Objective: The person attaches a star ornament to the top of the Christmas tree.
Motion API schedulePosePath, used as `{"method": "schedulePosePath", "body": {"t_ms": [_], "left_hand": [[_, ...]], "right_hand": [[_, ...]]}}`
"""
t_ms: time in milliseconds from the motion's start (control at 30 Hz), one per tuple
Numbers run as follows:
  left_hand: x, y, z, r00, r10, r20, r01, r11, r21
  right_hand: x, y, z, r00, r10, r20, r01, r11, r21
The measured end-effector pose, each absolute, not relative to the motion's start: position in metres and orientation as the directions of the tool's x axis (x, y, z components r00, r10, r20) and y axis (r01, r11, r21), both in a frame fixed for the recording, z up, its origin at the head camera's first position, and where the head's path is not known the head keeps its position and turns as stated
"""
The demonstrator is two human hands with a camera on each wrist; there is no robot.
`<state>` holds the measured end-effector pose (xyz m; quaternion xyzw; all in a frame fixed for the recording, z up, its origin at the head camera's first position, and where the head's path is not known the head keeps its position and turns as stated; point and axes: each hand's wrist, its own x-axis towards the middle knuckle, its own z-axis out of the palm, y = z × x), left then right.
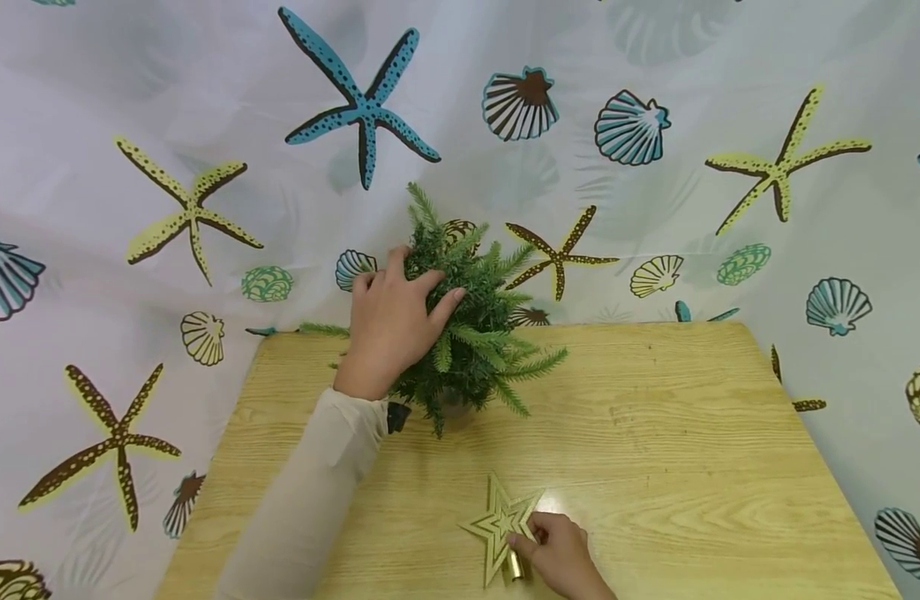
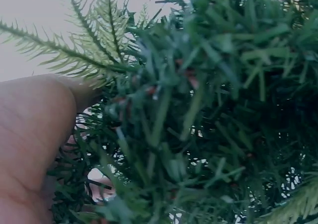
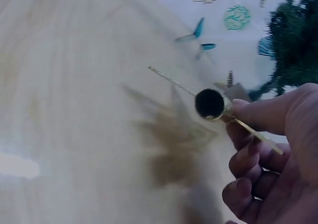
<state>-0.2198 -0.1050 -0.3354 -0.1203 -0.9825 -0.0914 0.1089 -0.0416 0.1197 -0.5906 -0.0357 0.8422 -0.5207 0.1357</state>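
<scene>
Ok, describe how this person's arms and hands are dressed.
The left arm has a plain, loose, cream-coloured long sleeve, with a small black item beside its cuff. The left hand and right hand wear no gloves. No right sleeve shows.

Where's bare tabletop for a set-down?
Widest: right side of the table, from the tree and right hand to the right edge. Smaller: between tree and gold star. Crowded: back, left of centre, at tree and left hand; front centre.
</scene>
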Motion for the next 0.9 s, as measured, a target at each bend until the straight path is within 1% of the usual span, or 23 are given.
{"method": "schedulePosePath", "body": {"t_ms": [67,167,300,400,500,633,733,833,900], "left_hand": [[-0.218,-0.106,-0.337,-0.941,0.221,0.255,0.264,0.954,0.146],[-0.216,-0.106,-0.339,-0.936,0.229,0.267,0.274,0.951,0.147],[-0.212,-0.108,-0.338,-0.94,0.233,0.251,0.278,0.947,0.16],[-0.21,-0.108,-0.336,-0.943,0.238,0.234,0.278,0.948,0.153],[-0.208,-0.107,-0.333,-0.944,0.245,0.22,0.279,0.951,0.134],[-0.209,-0.106,-0.331,-0.943,0.255,0.213,0.283,0.952,0.116],[-0.211,-0.105,-0.331,-0.942,0.259,0.215,0.287,0.952,0.11],[-0.214,-0.106,-0.335,-0.939,0.259,0.226,0.289,0.951,0.108],[-0.217,-0.107,-0.337,-0.937,0.259,0.235,0.29,0.951,0.108]], "right_hand": [[-0.043,0.124,-0.583,-0.955,-0.208,-0.21,0.126,0.355,-0.926],[-0.047,0.132,-0.569,-0.955,-0.169,-0.244,0.205,0.222,-0.953],[-0.05,0.146,-0.549,-0.963,-0.062,-0.264,0.255,0.121,-0.959],[-0.052,0.158,-0.535,-0.97,0.007,-0.242,0.242,0.071,-0.968],[-0.056,0.17,-0.521,-0.984,0.056,-0.17,0.173,0.058,-0.983],[-0.064,0.181,-0.5,-0.996,0.091,-0.018,0.026,0.093,-0.995],[-0.07,0.186,-0.486,-0.99,0.105,0.089,-0.078,0.108,-0.991],[-0.077,0.19,-0.473,-0.98,0.119,0.157,-0.145,0.104,-0.984],[-0.081,0.193,-0.465,-0.975,0.133,0.18,-0.167,0.103,-0.981]]}}
